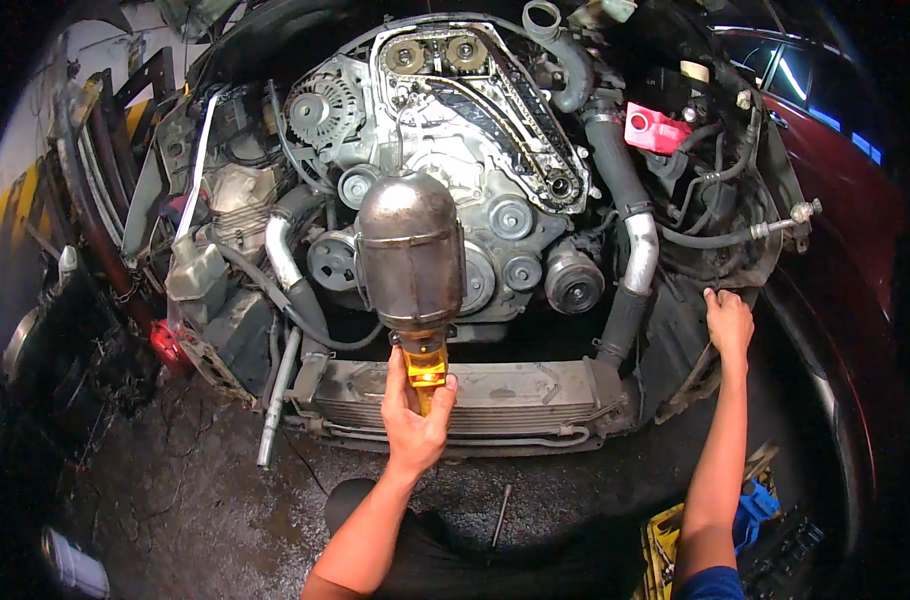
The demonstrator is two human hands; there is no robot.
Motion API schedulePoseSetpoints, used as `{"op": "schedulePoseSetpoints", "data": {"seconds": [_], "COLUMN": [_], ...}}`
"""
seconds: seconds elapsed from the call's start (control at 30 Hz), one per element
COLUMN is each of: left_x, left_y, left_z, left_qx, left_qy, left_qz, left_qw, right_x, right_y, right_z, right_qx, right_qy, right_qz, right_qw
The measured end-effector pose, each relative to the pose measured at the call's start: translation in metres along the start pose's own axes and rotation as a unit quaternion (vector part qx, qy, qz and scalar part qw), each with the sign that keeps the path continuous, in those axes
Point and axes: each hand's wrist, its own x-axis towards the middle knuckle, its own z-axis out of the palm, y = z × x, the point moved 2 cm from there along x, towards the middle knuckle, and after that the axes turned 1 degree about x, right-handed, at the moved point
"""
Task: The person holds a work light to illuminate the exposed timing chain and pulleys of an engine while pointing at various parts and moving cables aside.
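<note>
A: Metal lamp (408,250) where?
B: In front of engine (475,150). Left hand (415,420) has fingers wrapped round its amber handle (425,362). Right hand (730,322): fingers curled at dark panel (683,340), can't tell if gripping.
A: Handling?
B: Likely stiff, top-heavy, slick shell; hold handle.
A: Containers?
B: Pink reservoir (657,129), pale bucket (75,565); contents not visible.

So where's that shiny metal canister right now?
In the head view, the metal canister is just left of centre, above the left hand, which grips its yellow handle; the engine is behind it.
</note>
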Motion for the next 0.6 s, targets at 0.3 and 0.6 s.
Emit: {"op": "schedulePoseSetpoints", "data": {"seconds": [0.3,0.6], "left_x": [-0.0006,0.0009], "left_y": [-0.0027,-0.0013], "left_z": [-0.0012,-0.0087], "left_qx": [0.015,0.002], "left_qy": [0.013,0.046], "left_qz": [0.021,-0.023], "left_qw": [1.000,0.999], "right_x": [0.0018,-0.0019], "right_y": [0.0030,-0.0011], "right_z": [0.0034,0.0008], "right_qx": [0.001,0.012], "right_qy": [0.000,0.000], "right_qz": [-0.006,0.004], "right_qw": [1.000,1.000]}}
